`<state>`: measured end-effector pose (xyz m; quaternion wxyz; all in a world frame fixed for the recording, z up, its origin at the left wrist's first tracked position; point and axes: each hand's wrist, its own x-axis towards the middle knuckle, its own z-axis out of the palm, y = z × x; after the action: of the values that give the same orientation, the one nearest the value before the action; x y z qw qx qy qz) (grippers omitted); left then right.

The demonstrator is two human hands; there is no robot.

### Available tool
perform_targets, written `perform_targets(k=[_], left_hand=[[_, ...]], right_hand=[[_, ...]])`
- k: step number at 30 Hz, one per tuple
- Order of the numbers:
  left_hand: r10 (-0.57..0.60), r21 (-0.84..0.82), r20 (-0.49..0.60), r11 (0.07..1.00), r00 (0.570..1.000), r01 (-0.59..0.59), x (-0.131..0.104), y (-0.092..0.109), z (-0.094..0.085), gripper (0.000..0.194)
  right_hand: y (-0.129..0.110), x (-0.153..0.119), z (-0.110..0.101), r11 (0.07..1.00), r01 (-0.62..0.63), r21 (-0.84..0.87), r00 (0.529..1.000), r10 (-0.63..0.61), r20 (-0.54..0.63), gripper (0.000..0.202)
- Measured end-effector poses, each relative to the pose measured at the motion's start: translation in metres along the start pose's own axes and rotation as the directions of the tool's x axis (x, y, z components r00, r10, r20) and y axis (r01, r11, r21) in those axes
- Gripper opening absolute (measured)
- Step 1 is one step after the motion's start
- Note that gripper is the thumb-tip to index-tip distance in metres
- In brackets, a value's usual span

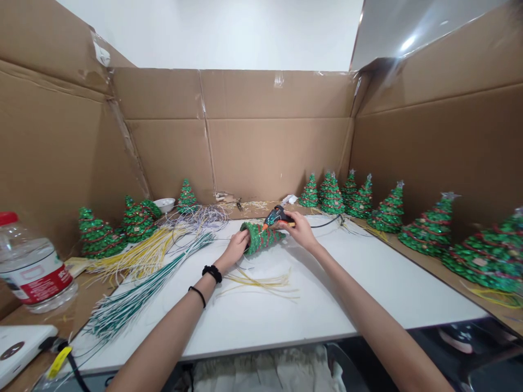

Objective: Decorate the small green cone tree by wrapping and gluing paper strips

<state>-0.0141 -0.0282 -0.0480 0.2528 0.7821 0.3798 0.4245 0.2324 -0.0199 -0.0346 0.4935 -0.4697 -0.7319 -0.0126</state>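
A small green Christmas tree [261, 241] with red garland lies on its side above the white board [327, 299], tip to the right. My left hand [236, 247] grips it at the open base, some fingers hidden inside. My right hand [301, 231] is closed round a black and orange hot glue gun [277, 216]. The gun's nozzle points down and left at the tree's side; whether it touches cannot be made out. Below the tree lie loose yellow and white wires [265, 282].
Yellow wires [139, 250], green wires [151, 283] and a purple-white tangle [200, 216] lie left. Decorated trees [388, 209] line the right edge; several more stand left near a white bowl [164, 204]. A bottle [32, 267] and white device [24, 348] sit far left. Cardboard walls [281, 147] surround everything.
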Motion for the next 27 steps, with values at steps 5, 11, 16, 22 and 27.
perform_targets(k=[5,11,16,22,27], left_hand=[[-0.002,0.023,-0.007,1.000,1.000,0.002,0.0005,-0.0015,0.0002,0.025],[-0.003,0.008,-0.003,1.000,1.000,0.003,0.0005,-0.0003,0.0001,0.027],[0.013,0.017,-0.008,1.000,1.000,-0.012,0.0006,-0.0005,0.0001,0.025],[-0.005,-0.011,-0.007,1.000,1.000,0.005,0.0007,-0.0009,-0.0001,0.022],[0.004,0.009,-0.004,1.000,1.000,-0.004,0.0004,-0.0020,0.0001,0.023]], right_hand=[[-0.0001,-0.0002,0.0000,1.000,-0.002,0.027,1.000,0.002,0.001,0.037],[0.0029,-0.0001,0.0003,1.000,-0.013,0.024,1.000,0.013,0.009,0.037],[0.0040,0.0004,0.0012,0.999,-0.010,0.034,1.000,0.010,0.005,0.035],[0.0038,0.0007,0.0008,0.999,-0.014,0.042,1.000,0.014,0.012,0.034],[0.0035,0.0005,0.0002,0.999,-0.019,0.039,1.000,0.019,0.013,0.034]])
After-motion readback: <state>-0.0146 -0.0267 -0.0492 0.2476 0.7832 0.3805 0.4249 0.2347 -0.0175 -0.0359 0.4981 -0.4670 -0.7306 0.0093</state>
